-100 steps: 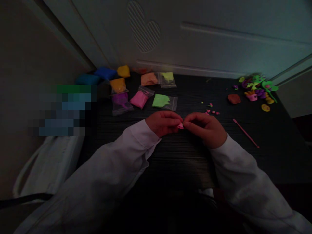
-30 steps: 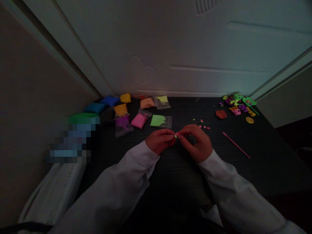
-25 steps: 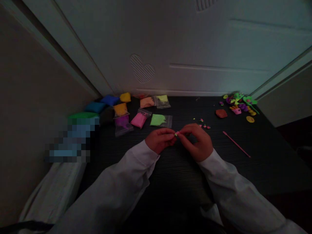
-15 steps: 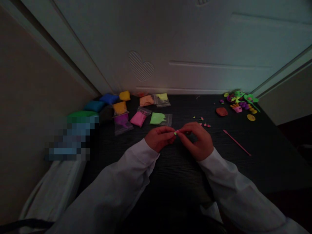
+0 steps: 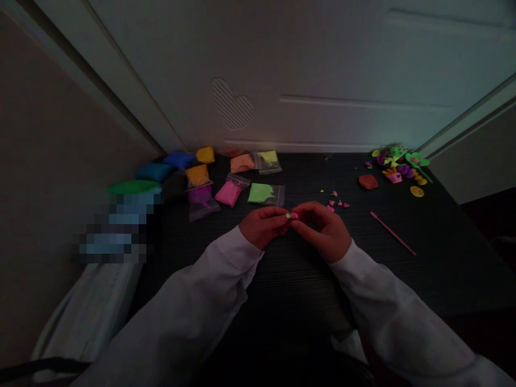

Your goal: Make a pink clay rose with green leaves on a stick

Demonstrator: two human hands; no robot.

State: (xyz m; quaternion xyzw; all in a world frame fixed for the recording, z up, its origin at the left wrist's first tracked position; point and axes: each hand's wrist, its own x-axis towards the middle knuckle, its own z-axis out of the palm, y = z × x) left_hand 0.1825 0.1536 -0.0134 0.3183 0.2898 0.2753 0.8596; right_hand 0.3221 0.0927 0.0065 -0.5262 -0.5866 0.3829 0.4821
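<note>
Between my two hands is a tiny pink and green clay piece (image 5: 294, 216), pink on the right and green on the left. My left hand (image 5: 264, 228) is closed, thumb and forefinger pinching its green end. From the other side my right hand (image 5: 323, 230) pinches the pink part between thumb and forefinger. Just beyond the right hand lie several small pink and green clay bits (image 5: 339, 203). A pink modelling stick (image 5: 393, 233) rests to the right on the dark table. Left of them, a bag of light green clay (image 5: 261, 193) lies behind my left hand.
Bags of pink (image 5: 229, 193), purple (image 5: 200, 198) and orange clay (image 5: 242, 162) lie at the back left, with blue packets (image 5: 179, 159) beside them. A red clay lump (image 5: 368, 181) and finished-looking colourful clay figures (image 5: 403, 164) sit back right, against a white panel (image 5: 322, 126).
The small piece has turned slightly between my fingers, showing more pink. Both hands stay nearly in place, and the view has shifted a little.
</note>
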